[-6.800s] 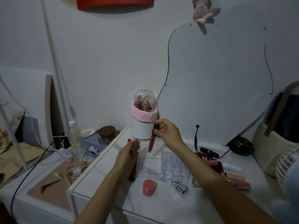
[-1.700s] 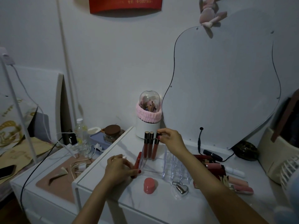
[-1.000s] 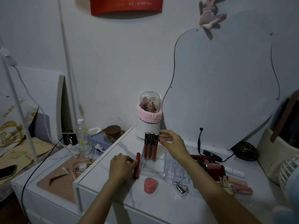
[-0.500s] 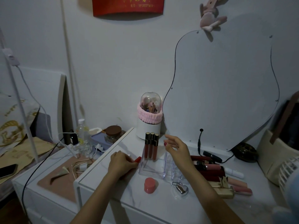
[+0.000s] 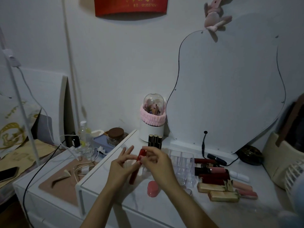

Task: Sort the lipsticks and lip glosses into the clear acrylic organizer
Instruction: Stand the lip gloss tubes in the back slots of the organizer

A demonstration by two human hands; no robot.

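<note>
**Red gloss tube passed between both hands in front of the organizer**

I read the white vanity top as my working surface, with the curvy mirror propped at 12 o'clock. The clear acrylic organizer sits at centre, its small square cells toward 3 o'clock apparently empty. Three dark-capped lip glosses stand upright, touching side by side, along its back left; grouping like with like seems the reason.

At 3 o'clock from the organizer lies the unsorted pile of lipsticks and glosses, flat and overlapping, near my right hand for picking.

My left hand holds the red lip gloss tube low on its body, fingers spread and lifted at the tips. My right hand pinches the cap end between thumb and fingertips, other fingers loosely curled. The tube tilts, cap upward, just in front of the organizer; I judge I am righting it to slot beside the three.

A pink round compact rests at 6 o'clock, apart.
</note>
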